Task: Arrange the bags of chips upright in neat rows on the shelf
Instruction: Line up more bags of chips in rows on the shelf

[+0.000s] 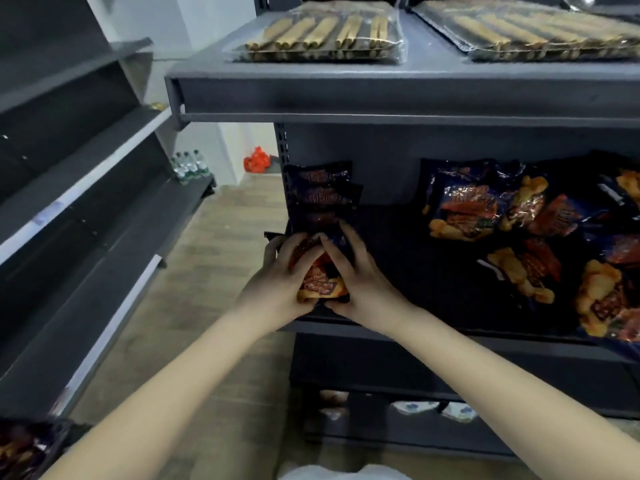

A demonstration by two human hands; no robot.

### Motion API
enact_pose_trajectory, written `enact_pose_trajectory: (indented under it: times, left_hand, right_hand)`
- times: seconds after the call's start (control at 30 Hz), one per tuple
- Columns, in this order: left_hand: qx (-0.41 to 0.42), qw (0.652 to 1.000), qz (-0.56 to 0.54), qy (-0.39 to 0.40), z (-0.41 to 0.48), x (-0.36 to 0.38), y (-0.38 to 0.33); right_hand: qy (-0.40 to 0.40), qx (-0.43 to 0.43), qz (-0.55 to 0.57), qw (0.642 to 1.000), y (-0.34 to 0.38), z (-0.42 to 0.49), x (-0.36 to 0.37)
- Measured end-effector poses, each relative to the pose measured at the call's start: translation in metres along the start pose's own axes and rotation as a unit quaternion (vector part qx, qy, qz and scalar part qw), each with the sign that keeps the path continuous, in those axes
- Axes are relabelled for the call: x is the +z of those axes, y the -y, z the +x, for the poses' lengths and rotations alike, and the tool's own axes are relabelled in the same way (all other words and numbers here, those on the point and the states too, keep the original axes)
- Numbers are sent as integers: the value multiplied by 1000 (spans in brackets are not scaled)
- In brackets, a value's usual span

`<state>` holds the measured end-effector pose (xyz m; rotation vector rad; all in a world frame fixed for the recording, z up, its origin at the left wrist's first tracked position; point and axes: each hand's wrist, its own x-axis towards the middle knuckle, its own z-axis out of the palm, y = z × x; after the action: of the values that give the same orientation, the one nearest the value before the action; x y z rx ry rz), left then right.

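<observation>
A dark blue and red chip bag (pixel 320 278) stands at the front left corner of the middle shelf (pixel 398 327). My left hand (pixel 280 282) grips its left side and my right hand (pixel 360 282) grips its right side. Directly behind it a short row of matching bags (pixel 322 192) stands upright against the shelf's left post. Farther right on the same shelf several chip bags (pixel 526 237) lie in a loose, flat heap.
The shelf above (pixel 381 98) carries two clear packs of biscuit sticks (pixel 318 32). An empty grey rack (pixel 79 188) stands to the left across a wooden floor aisle. Water bottles (pixel 188 166) and an orange bag (pixel 257 161) sit far back. More chip bags (pixel 24 448) show at bottom left.
</observation>
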<state>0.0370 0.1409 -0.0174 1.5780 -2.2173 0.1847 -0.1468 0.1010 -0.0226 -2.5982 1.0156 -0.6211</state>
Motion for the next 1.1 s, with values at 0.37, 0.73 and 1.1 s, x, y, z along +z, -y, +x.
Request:
enact_pose_trajectory:
  times: [0.37, 0.73, 1.1]
  left_hand:
    - [18, 995, 33, 97, 9, 30, 8]
    - [28, 986, 25, 163, 13, 39, 19]
    - [47, 980, 20, 190, 20, 38, 23]
  right_hand:
    - [48, 101, -58, 992, -14, -15, 18]
    - [43, 167, 4, 985, -9, -22, 28]
    - [42, 200, -6, 979, 0, -24, 29]
